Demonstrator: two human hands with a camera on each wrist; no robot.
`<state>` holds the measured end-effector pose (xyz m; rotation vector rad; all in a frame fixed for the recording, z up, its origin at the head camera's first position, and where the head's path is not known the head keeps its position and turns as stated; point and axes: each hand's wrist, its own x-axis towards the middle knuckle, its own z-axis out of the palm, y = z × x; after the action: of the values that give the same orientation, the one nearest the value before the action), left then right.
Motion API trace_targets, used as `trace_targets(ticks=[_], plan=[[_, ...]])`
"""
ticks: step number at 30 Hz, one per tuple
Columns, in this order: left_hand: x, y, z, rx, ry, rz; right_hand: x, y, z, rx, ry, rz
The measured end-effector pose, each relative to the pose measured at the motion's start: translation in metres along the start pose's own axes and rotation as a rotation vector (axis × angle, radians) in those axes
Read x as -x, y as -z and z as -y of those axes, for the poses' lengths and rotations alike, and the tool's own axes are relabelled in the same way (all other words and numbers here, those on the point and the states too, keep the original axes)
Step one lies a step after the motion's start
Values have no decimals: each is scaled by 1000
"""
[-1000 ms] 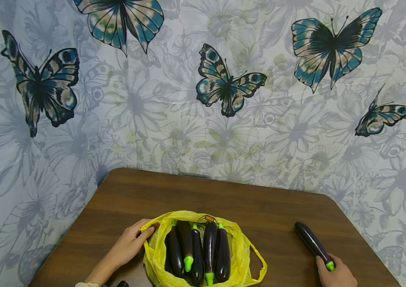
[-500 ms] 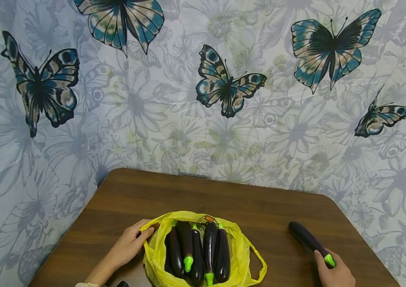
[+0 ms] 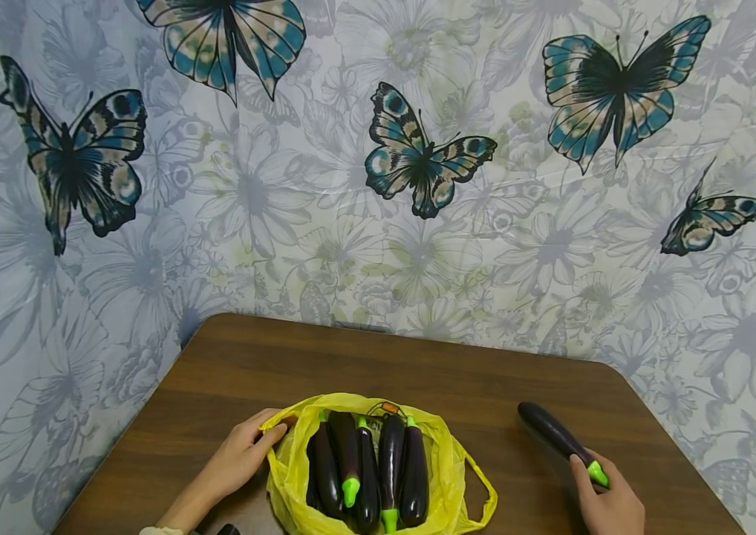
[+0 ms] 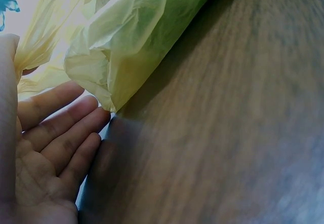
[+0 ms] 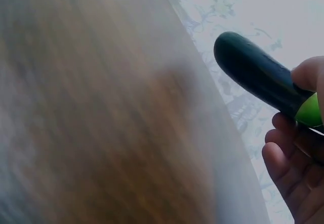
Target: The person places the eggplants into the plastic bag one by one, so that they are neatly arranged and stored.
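Observation:
A yellow plastic bag (image 3: 448, 453) stands with its mouth wide on the table, several dark eggplants (image 3: 390, 461) with green caps lying inside. At its left rim my left hand (image 3: 242, 453) pinches the plastic between thumb and forefinger; in the left wrist view the other fingers (image 4: 71, 143) extend beneath the bag's side. To the right of the bag, my right hand (image 3: 608, 494) grips a single eggplant (image 3: 552, 429) near its green cap. That eggplant is held above the table, its rounded end pointing away and to the left, as the right wrist view (image 5: 253, 72) also shows.
The brown wooden table (image 3: 351, 357) has rounded far corners and backs onto a wall (image 3: 324, 245) covered in flowers and butterflies. A bag handle loop (image 3: 485, 494) lies out to the right. Part of a small black object (image 3: 228, 530) shows at the bottom edge, near the left forearm.
My right hand has carried the eggplant leftward, a little closer to the bag. The left hand and the bag have stayed where they were.

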<state>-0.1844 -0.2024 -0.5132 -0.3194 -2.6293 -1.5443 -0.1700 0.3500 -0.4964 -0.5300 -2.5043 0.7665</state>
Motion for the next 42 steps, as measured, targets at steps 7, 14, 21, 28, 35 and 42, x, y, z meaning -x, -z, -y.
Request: trace_targets(ticks=[7,14,21,28,35,42], plan=[[0,0,0,-1,4,2,4,-4,7,-23,57,-36],[0,0,0,-1,11,6,8,-5,14,-51,72,-86],[0,0,0,-9,13,2,13,-10,21,-120,149,-147],[0,0,-1,-14,16,0,19,-13,30,-153,243,-175],[1,0,-1,-12,3,1,23,-18,36,-185,296,-220],[2,0,-1,-12,-1,1,30,-18,46,-221,354,-227]])
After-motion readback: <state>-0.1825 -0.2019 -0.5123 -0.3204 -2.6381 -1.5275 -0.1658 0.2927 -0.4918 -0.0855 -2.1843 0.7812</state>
